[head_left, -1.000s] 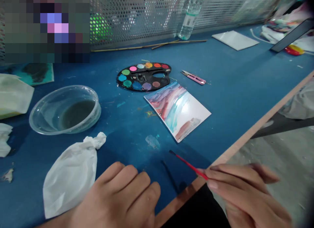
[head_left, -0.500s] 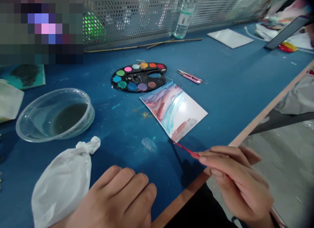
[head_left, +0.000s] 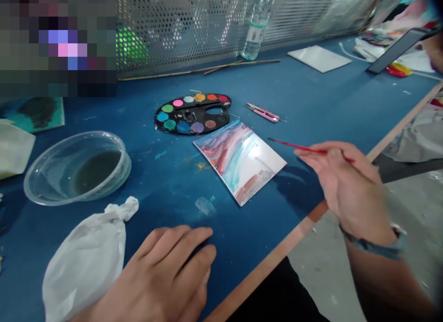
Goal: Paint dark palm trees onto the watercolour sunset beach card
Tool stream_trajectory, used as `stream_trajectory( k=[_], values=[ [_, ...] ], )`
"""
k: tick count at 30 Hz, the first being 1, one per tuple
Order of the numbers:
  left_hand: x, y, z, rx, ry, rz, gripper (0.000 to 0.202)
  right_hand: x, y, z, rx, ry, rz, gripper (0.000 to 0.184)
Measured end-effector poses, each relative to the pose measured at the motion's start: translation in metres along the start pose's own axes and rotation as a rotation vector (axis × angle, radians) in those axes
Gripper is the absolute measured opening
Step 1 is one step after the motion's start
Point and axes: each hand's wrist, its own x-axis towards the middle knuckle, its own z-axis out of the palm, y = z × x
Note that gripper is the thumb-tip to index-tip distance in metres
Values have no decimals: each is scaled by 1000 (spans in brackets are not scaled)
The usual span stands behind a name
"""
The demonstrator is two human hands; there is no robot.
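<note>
My right hand is raised at the right and shut on a thin red paintbrush, whose dark tip points left, just beyond the far edge of a painted white card. The card has streaks of pink, teal and brown. My left hand rests on the blue table near its front edge, holding nothing, with its fingers slightly apart. Nearest it lies a knotted white plastic bag. Behind the card sits a black oval watercolour palette with round colour pans.
Pink thread snips lie by the palette. A clear bowl holds murky water. Behind stand a plastic bottle, thin sticks and perforated metal mesh. A white tile lies far right. The table's wooden edge runs diagonally.
My right hand has risen and moved up from the table edge, carrying the brush from the card's near corner to beyond its far right edge. The brush now points left. My left hand has barely moved.
</note>
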Motion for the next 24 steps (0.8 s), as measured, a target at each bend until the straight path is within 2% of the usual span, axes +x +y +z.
stream_trajectory(
  k=[2,4,8,12,14,19,22,24],
  values=[
    [3,-1,-1,35,-41,-4,26,26,3,6,118,-95,137,13],
    [5,-2,-2,70,-81,-18,26,41,1,17,126,-225,200,15],
    [7,-2,-1,106,-129,-15,27,41,-8,42,147,-398,140,23],
    [7,2,-4,95,-74,-51,27,23,-18,61,81,-472,12,22],
    [6,7,-5,96,-39,-49,29,17,-24,67,85,-490,-17,22],
    [3,10,-8,74,33,-26,33,12,-30,72,157,-499,52,22],
    [6,-10,-15,15,60,-30,22,9,-32,62,91,-448,36,23],
    [9,-33,-19,95,52,-68,20,1,-33,50,36,-385,-44,25]
  ],
)
